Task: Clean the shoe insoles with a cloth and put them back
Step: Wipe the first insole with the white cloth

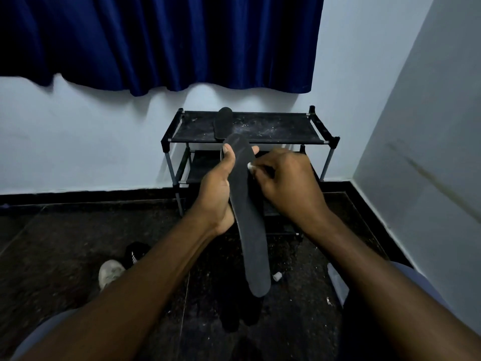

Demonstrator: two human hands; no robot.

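**Mid-wipe on one insole, refitting not yet begun**

Head view. Grips a dark insole [247, 217] in the left hand [220, 186], thumb laid across the toe end and fingers curled round behind. Lets the heel end hang down past the wrist, towards the body. Pinches a small white cloth [250, 166] in the right hand [286, 181], fingers curled tight around it. Presses it against the insole's edge just below the left thumb. Shows only a scrap of the cloth, with the rest buried in the fist.

Beyond both hands, well out of their reach, finds a second insole [223, 123] lying flat on the top shelf of a black shoe rack [273, 127]. Cannot tell whether wiped already or waiting.

Down and to the left of the left forearm, shows a pale shoe [110, 273] on the dark floor [65, 243]. Just beyond it, a black striped item [136, 252], possibly the other shoe. Apart from both hands, and with neither insole back inside.

Looks about halfway at best: wiping under way near the toe of the held insole, with the length below the cloth probably yet to be covered. Leaves, on this reading, the finish of this insole, perhaps the one on the shelf, then both refitted into the shoes.
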